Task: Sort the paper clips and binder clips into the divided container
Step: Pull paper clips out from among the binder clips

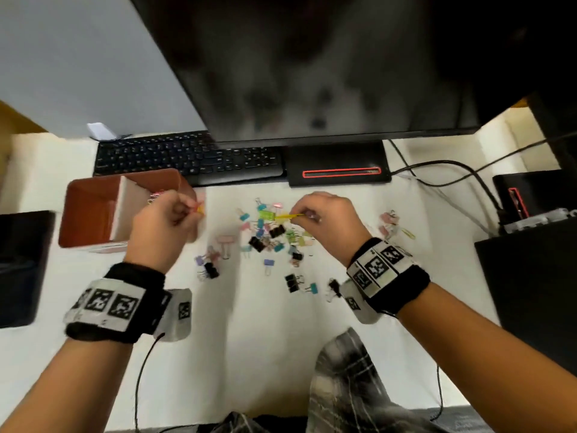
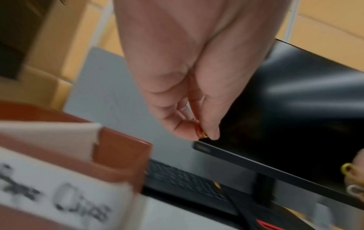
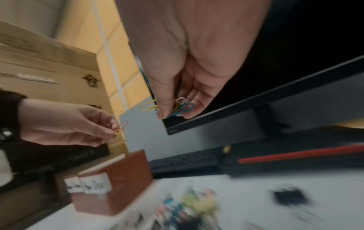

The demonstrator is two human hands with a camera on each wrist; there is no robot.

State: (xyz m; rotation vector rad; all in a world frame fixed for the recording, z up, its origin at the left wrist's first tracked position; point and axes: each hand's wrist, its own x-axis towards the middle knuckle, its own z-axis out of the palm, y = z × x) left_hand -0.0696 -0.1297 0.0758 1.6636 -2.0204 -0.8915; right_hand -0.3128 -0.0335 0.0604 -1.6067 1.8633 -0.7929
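Your left hand (image 1: 162,228) pinches a pink and an orange paper clip (image 3: 121,127) between thumb and fingertips, just right of the brown divided container (image 1: 96,210) at the frame's left, probably so they can be dropped into its nearer compartment, where a few clips already show at the rim. Your right hand (image 1: 327,223), at centre, pinches a small bunch of paper clips (image 3: 177,108), a yellow one sticking out leftward; you seem to be gathering several at a time above the pile of binder clips (image 1: 268,239) scattered over the middle of the white desk (image 1: 265,339). A blurred paper label (image 2: 49,186) fronts the container, so check which compartment it names. Behind, across the top of the frame, stand a black keyboard (image 1: 187,157) and a dark monitor (image 1: 312,64); cardboard boxes (image 3: 49,70) sit at the wrist view's upper left.
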